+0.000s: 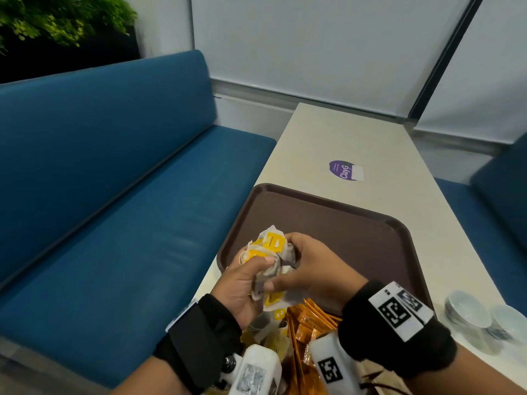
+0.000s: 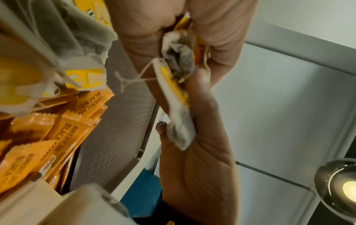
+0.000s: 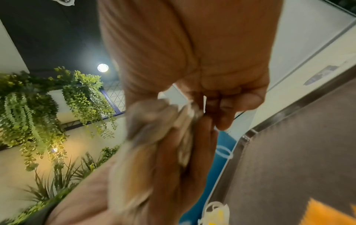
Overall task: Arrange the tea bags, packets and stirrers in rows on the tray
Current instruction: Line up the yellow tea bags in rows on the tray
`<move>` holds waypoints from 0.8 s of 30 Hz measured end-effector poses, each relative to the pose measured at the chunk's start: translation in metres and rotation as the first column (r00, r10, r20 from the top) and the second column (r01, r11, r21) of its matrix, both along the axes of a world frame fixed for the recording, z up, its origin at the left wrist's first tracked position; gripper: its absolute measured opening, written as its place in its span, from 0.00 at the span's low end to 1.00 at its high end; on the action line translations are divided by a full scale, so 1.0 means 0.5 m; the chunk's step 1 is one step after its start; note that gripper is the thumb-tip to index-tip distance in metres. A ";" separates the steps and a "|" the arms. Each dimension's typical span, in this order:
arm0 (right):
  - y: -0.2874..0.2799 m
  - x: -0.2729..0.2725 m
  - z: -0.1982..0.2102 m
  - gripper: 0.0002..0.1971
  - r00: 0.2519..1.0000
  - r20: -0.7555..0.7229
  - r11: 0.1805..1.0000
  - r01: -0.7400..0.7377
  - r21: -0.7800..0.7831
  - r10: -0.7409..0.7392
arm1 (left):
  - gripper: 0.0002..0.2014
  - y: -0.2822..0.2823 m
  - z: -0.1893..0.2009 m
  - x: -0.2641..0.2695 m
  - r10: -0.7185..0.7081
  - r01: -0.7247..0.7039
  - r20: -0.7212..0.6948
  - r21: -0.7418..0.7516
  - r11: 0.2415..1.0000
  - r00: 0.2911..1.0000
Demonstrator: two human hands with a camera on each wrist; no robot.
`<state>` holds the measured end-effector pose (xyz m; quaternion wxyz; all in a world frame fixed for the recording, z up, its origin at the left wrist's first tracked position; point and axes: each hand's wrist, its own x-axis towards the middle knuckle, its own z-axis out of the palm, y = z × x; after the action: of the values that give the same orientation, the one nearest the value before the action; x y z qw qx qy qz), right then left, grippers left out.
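Both hands hold one bunch of tea bags [image 1: 271, 249] with yellow tags, just above the near left corner of the brown tray [image 1: 342, 220]. My left hand [image 1: 255, 270] grips the bunch from the left, thumb on top. My right hand [image 1: 295, 263] pinches it from the right. In the left wrist view the crumpled tea bags [image 2: 177, 94] and a loose string lie across my left palm [image 2: 202, 152]. The right wrist view shows the bunch [image 3: 158, 129] blurred. Under the hands lies a pile of more tea bags [image 2: 57, 45] and orange packets [image 1: 313, 317].
The tray [image 2: 125, 106] rests on a long cream table [image 1: 356, 132] bearing a purple sticker [image 1: 342, 170]. Two small cups [image 1: 470, 312] stand at the right near the table's edge. A blue bench [image 1: 114, 181] runs along the left side. Thin dark sticks [image 1: 373, 376] show at the bottom.
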<state>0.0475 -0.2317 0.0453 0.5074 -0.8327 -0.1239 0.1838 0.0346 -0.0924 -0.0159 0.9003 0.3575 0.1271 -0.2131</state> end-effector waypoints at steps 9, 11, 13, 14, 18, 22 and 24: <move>-0.001 0.094 0.052 0.22 0.979 0.140 0.960 -0.107 -0.258 0.147 | 0.25 0.035 0.004 0.025 0.000 -0.014 0.180 0.075 0.997 0.984; 0.008 0.106 0.046 0.23 0.978 0.099 0.954 -0.151 -0.260 0.182 | 0.30 0.043 0.007 0.032 -0.016 0.000 0.194 0.082 0.997 0.981; 0.017 0.111 0.037 0.22 0.977 0.084 0.958 -0.170 -0.230 0.193 | 0.30 0.050 0.007 0.038 -0.012 -0.003 0.196 0.073 0.997 0.981; 0.020 0.113 0.034 0.22 0.978 0.097 0.963 -0.163 -0.213 0.187 | 0.30 0.054 0.006 0.041 -0.003 -0.010 0.192 0.066 0.998 0.981; 0.023 0.119 0.027 0.15 0.983 0.154 0.992 -0.088 -0.092 0.102 | 0.32 0.063 0.000 0.049 0.034 -0.050 0.179 0.085 0.995 0.983; 0.018 0.124 0.022 0.09 0.986 0.152 0.997 -0.060 -0.053 0.067 | 0.30 0.067 -0.008 0.053 0.046 -0.057 0.151 0.072 0.996 0.988; 0.015 0.126 0.022 0.07 0.989 0.129 0.997 -0.074 -0.028 0.077 | 0.31 0.067 -0.010 0.053 0.044 -0.054 0.137 0.068 0.996 0.990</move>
<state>0.1105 -0.2243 0.0564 0.4814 -0.8434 -0.1857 0.1497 0.0609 -0.0589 -0.0209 0.8985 0.4000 0.0819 -0.1614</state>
